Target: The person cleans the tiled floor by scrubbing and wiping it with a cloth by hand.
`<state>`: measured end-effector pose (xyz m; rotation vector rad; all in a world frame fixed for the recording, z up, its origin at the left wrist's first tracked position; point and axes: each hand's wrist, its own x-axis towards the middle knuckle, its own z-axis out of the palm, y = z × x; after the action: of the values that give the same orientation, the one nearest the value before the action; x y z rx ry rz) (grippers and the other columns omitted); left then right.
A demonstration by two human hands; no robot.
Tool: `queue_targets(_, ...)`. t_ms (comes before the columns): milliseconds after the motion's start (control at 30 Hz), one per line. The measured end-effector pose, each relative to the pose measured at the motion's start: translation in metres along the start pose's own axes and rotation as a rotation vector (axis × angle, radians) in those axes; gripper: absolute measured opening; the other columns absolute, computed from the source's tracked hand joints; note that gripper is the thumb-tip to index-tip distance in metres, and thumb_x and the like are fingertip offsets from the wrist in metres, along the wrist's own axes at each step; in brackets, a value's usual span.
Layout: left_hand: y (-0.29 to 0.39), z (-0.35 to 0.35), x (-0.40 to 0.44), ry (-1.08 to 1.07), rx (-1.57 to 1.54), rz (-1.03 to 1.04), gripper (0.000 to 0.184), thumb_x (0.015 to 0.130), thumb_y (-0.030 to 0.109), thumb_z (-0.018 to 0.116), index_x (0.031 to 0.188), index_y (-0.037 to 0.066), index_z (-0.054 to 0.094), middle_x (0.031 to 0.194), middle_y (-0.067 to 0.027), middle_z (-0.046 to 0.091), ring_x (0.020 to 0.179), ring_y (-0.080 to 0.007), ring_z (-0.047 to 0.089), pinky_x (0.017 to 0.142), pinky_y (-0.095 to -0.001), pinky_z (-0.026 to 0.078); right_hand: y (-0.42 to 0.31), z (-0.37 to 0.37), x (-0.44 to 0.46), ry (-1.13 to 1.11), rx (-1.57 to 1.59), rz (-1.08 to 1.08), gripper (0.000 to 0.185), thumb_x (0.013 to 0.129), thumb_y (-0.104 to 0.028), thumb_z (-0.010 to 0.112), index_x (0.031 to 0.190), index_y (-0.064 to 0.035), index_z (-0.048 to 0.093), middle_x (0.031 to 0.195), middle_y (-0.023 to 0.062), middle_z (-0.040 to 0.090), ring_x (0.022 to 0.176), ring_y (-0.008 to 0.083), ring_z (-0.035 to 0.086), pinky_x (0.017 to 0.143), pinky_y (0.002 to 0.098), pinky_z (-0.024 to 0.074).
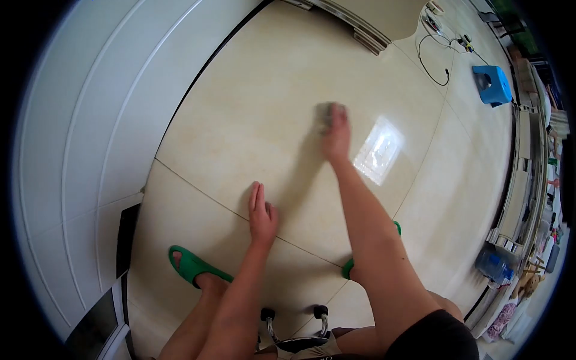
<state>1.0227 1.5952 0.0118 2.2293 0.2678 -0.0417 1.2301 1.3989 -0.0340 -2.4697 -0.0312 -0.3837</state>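
My right hand (337, 132) reaches forward over the pale tiled floor (252, 96), its fingers closed on a small dark-grey object (325, 113). Motion blurs that object, and its kind cannot be made out; it may be a rag or a sponge. Nearer to me, my left hand (262, 216) hovers low over or rests on the tiles, I cannot tell which. It holds nothing, with its fingers stretched forward and the thumb apart. A bright patch of reflected light (379, 150) lies on the floor to the right of my right hand.
Green slippers (195, 267) are on my feet, with black-tipped chair legs (268, 314) between them. A white panelled wall (90, 132) runs along the left. A black cable (432, 75), a blue stool (493, 85) and a clear water bottle (493, 264) lie to the right.
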Motion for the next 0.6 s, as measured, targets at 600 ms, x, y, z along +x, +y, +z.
queue_targets(600,-0.009,-0.006,-0.026,0.135,0.292,-0.035,0.067,0.082,0.027,0.064,0.138,0.003,0.038,0.134,-0.02,0.042,0.122,-0.0362,0.041,0.103,-0.0437,0.034,-0.148,-0.029,-0.153,-0.521,0.38,-0.095,0.034,0.08,-0.007,0.057,0.114,-0.0039,0.053,0.113,0.0198,0.06,0.101,0.0388,0.057,0.087,0.0418,0.0481)
